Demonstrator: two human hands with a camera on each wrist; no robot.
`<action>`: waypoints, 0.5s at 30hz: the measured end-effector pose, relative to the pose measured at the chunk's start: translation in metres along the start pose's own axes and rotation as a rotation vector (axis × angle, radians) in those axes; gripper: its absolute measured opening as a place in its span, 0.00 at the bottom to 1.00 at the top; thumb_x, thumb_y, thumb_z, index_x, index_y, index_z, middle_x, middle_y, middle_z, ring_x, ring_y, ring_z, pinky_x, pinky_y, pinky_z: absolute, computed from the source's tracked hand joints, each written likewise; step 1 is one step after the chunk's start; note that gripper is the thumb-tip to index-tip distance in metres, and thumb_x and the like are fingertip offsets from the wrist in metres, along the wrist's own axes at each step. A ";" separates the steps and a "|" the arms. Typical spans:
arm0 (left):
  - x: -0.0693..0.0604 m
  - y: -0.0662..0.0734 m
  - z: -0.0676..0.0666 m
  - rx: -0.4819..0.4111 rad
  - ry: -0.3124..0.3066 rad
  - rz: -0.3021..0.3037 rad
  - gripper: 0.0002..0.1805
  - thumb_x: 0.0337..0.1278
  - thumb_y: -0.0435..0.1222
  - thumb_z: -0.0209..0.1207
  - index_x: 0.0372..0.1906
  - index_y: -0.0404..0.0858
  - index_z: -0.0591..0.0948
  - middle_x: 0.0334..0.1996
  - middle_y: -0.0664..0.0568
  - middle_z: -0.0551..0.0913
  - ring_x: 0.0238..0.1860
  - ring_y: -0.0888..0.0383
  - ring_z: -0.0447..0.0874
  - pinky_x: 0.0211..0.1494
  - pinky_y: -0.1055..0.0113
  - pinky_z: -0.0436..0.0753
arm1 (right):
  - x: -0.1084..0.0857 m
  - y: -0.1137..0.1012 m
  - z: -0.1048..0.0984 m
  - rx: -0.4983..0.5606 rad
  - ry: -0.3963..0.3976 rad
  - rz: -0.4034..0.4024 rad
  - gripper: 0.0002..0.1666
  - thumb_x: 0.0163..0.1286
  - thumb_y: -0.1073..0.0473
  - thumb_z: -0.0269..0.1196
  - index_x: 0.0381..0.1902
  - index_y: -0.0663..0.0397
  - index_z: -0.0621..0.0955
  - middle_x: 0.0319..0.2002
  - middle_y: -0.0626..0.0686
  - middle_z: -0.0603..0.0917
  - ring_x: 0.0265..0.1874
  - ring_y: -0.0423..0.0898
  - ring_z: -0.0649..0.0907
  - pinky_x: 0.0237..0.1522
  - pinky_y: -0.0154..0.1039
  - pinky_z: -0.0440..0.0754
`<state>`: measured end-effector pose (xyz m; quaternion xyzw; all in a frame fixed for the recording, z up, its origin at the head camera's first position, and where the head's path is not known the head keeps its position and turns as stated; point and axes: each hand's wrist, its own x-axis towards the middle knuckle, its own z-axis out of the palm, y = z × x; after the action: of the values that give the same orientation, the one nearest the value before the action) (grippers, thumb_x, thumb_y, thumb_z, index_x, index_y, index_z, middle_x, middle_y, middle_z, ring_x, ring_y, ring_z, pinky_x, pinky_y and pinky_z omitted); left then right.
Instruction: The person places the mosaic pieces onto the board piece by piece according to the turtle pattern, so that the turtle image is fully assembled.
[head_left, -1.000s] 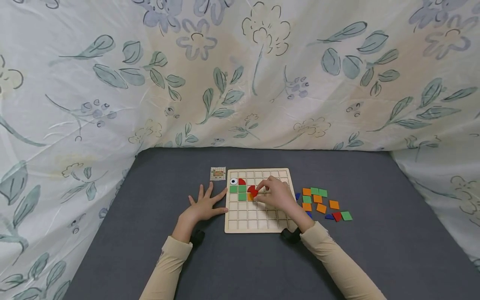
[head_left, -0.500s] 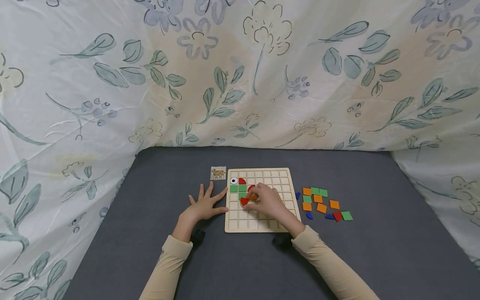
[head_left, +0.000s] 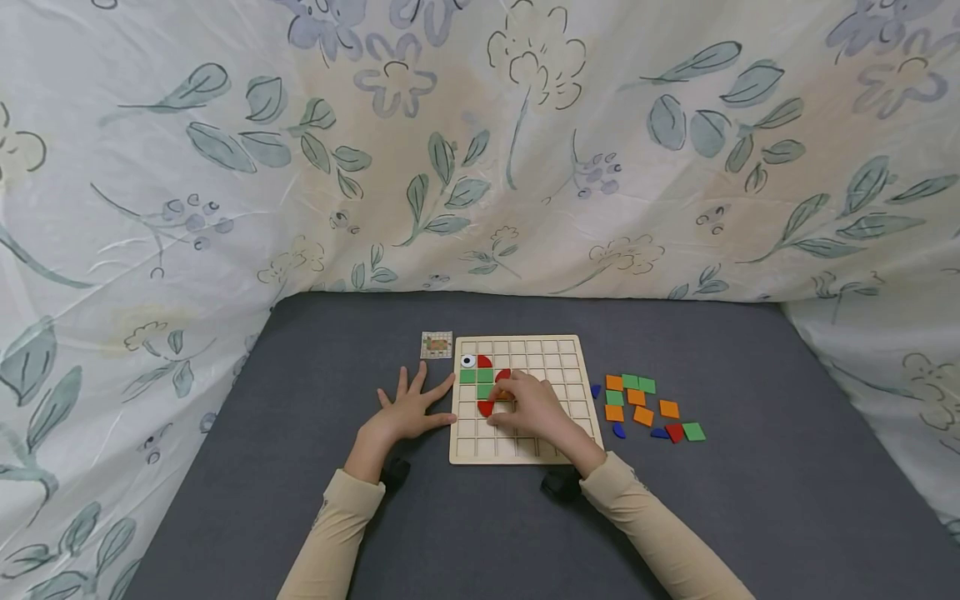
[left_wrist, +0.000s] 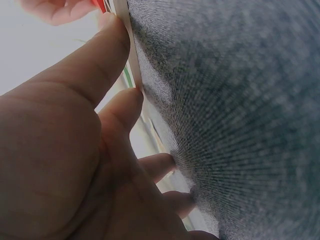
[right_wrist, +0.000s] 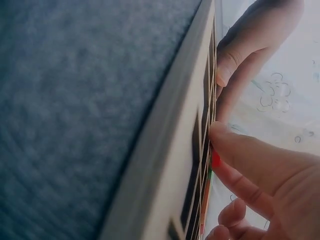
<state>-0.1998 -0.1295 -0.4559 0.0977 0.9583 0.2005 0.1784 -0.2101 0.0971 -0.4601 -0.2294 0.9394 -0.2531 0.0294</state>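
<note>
On the dark tabletop lies a wooden grid board [head_left: 472, 451]. My right hand [head_left: 538, 410] pinches a red rounded tile [head_left: 484, 408] at a cell below the green tiles [head_left: 484, 391]; the right wrist view shows the same red tile [right_wrist: 216, 159] between thumb and index finger, low against the board. With fingers spread, my left hand [head_left: 405, 415] rests at the board's left side, thumb and index fingertip touching its edge. Other tiles on the grid include an eye tile [head_left: 468, 361], a red curved tile [head_left: 483, 362] and another red one [head_left: 503, 374]. My right fingers mostly cover an orange tile.
Right of the board lie several loose tiles: orange [head_left: 642, 416], green [head_left: 693, 432], blue [head_left: 618, 430] and a red one [head_left: 675, 432]. A small printed card [head_left: 437, 345] sits by the board's upper left corner. Floral cloth [head_left: 480, 208] hangs behind the table.
My right hand has moved left and toward me with the red tile, from beside the other red tile down to the cell under the green ones. The left hand has stayed put.
</note>
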 end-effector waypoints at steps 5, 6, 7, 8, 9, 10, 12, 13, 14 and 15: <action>0.001 0.000 0.001 0.004 -0.009 -0.005 0.40 0.56 0.58 0.54 0.72 0.56 0.54 0.73 0.39 0.36 0.70 0.34 0.23 0.59 0.26 0.33 | -0.001 0.001 0.000 0.005 0.002 -0.005 0.14 0.48 0.49 0.74 0.33 0.41 0.84 0.28 0.46 0.75 0.26 0.40 0.71 0.29 0.39 0.60; 0.001 0.000 0.001 0.006 -0.009 -0.005 0.40 0.56 0.58 0.54 0.72 0.56 0.54 0.73 0.39 0.36 0.70 0.34 0.24 0.59 0.26 0.33 | -0.001 0.001 0.000 0.008 0.003 -0.006 0.14 0.48 0.49 0.74 0.33 0.42 0.84 0.28 0.46 0.75 0.26 0.40 0.70 0.29 0.39 0.60; 0.001 0.000 0.001 0.005 -0.009 -0.005 0.40 0.56 0.58 0.54 0.72 0.56 0.54 0.73 0.39 0.36 0.70 0.34 0.24 0.59 0.26 0.33 | -0.001 0.001 0.000 0.013 0.003 -0.006 0.14 0.48 0.49 0.74 0.33 0.42 0.84 0.28 0.46 0.75 0.26 0.40 0.70 0.29 0.39 0.60; 0.001 0.000 0.001 0.006 -0.010 -0.006 0.40 0.56 0.58 0.54 0.72 0.56 0.54 0.73 0.38 0.36 0.70 0.34 0.24 0.59 0.26 0.33 | -0.001 0.001 0.000 0.018 0.002 -0.006 0.14 0.48 0.49 0.74 0.33 0.42 0.84 0.28 0.47 0.75 0.26 0.40 0.70 0.28 0.39 0.60; 0.001 0.000 0.000 0.006 -0.012 -0.008 0.40 0.56 0.58 0.54 0.72 0.56 0.54 0.73 0.39 0.36 0.70 0.34 0.24 0.59 0.26 0.33 | -0.001 0.001 0.000 0.022 0.001 -0.006 0.14 0.49 0.49 0.73 0.33 0.43 0.84 0.28 0.47 0.75 0.26 0.40 0.70 0.28 0.39 0.60; 0.000 0.001 0.000 0.005 -0.011 -0.009 0.40 0.56 0.58 0.54 0.72 0.56 0.54 0.73 0.39 0.36 0.70 0.34 0.24 0.59 0.26 0.33 | -0.001 0.001 0.000 0.027 0.000 -0.006 0.13 0.49 0.50 0.73 0.33 0.43 0.84 0.28 0.47 0.75 0.26 0.40 0.70 0.28 0.38 0.60; 0.000 0.001 -0.001 0.006 -0.009 -0.008 0.40 0.56 0.58 0.54 0.72 0.56 0.54 0.73 0.39 0.37 0.70 0.34 0.24 0.59 0.26 0.33 | -0.001 0.001 0.000 0.033 -0.005 -0.006 0.13 0.50 0.50 0.73 0.34 0.43 0.84 0.28 0.47 0.75 0.26 0.40 0.70 0.28 0.38 0.60; -0.001 0.002 -0.001 0.005 -0.009 -0.009 0.40 0.56 0.58 0.54 0.72 0.56 0.54 0.73 0.38 0.37 0.70 0.34 0.24 0.59 0.26 0.33 | -0.001 0.001 0.000 0.033 -0.008 -0.005 0.13 0.50 0.50 0.73 0.34 0.43 0.84 0.28 0.47 0.75 0.26 0.40 0.70 0.28 0.38 0.60; -0.001 0.002 -0.001 0.005 -0.009 -0.010 0.40 0.56 0.58 0.54 0.72 0.56 0.54 0.73 0.39 0.37 0.70 0.34 0.24 0.59 0.26 0.33 | -0.001 0.002 0.000 0.032 -0.010 -0.005 0.13 0.50 0.50 0.73 0.34 0.43 0.84 0.28 0.47 0.75 0.26 0.40 0.70 0.28 0.38 0.60; -0.001 0.002 -0.001 0.003 -0.010 -0.011 0.40 0.56 0.58 0.54 0.72 0.56 0.55 0.73 0.38 0.37 0.70 0.34 0.24 0.59 0.26 0.33 | -0.001 0.002 0.000 0.032 -0.013 -0.004 0.13 0.50 0.50 0.73 0.34 0.43 0.84 0.28 0.47 0.75 0.26 0.40 0.70 0.28 0.38 0.61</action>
<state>-0.1992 -0.1283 -0.4541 0.0937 0.9583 0.1976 0.1841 -0.2100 0.0987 -0.4612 -0.2324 0.9345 -0.2668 0.0389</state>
